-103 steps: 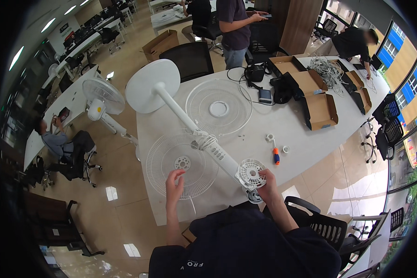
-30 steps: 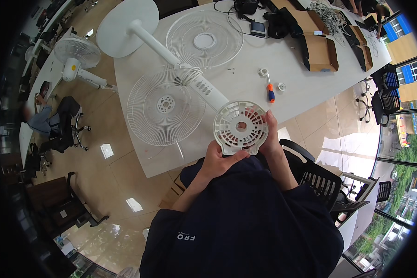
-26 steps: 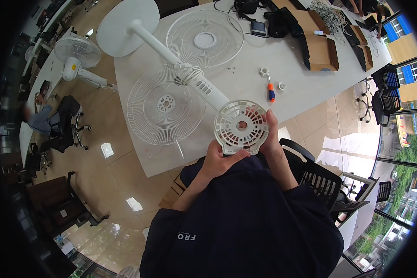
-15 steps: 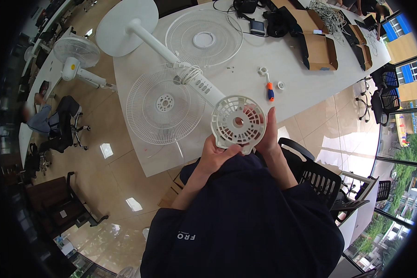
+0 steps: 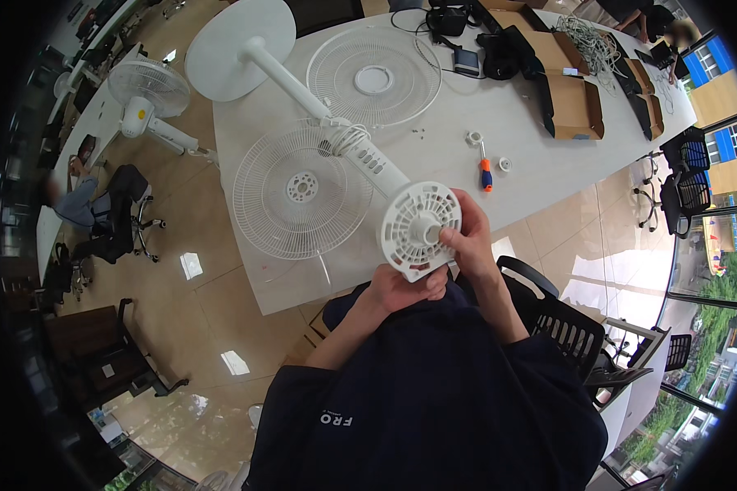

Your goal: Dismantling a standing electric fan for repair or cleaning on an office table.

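Flipped since earlier: white cover [image 5: 422,227], left hand [image 5: 397,289] closed on bottom edge, right hand [image 5: 472,239] on right side (screwdriver [image 5: 486,175] beyond cover).

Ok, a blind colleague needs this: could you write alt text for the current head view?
A person's left hand and right hand hold a round, slotted white part by the near edge of a white table. On the table lie a white fan stand, two wire grilles and an orange-and-blue screwdriver.

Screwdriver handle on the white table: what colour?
Screwdriver handle: orange and dark blue. Shows best in the head view.
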The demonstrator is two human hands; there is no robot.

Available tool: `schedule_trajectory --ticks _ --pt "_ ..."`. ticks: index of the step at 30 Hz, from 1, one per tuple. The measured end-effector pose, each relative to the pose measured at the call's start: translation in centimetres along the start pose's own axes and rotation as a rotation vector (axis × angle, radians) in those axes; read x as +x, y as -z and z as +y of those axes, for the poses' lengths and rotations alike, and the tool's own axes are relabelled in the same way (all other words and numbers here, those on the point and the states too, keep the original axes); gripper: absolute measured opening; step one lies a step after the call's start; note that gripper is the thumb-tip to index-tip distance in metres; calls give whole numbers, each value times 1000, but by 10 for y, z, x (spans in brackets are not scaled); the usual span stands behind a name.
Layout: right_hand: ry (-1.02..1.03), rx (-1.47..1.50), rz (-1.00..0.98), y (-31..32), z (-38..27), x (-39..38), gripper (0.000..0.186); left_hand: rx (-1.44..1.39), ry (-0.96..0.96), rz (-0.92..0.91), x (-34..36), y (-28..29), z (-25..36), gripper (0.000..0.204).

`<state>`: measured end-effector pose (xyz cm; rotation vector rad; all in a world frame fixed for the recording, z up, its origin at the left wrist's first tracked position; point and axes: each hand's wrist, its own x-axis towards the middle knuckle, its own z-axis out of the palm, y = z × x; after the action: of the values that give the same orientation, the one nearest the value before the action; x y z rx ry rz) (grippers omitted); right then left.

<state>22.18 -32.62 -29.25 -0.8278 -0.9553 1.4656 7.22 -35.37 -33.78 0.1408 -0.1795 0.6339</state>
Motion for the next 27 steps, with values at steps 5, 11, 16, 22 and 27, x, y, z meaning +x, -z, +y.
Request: schedule_trajectory --ticks 5,11,16,22,27 --pt "-1 21 135 0 -8 0 30 301 -102 259 -12 6 11 43" --pt "60 -47 208 0 -6 0 26 398 -241 459 -14 -15 21 40" --pt "43 -56 154 -5 -5 -1 26 704 -330 443 -16 -21 20 24" --pt "-1 146 109 0 1 0 19 810 -405 474 -15 -23 18 24" --pt "-78 28 121 1 -1 -1 12 831 -408 487 -17 -23 23 24"
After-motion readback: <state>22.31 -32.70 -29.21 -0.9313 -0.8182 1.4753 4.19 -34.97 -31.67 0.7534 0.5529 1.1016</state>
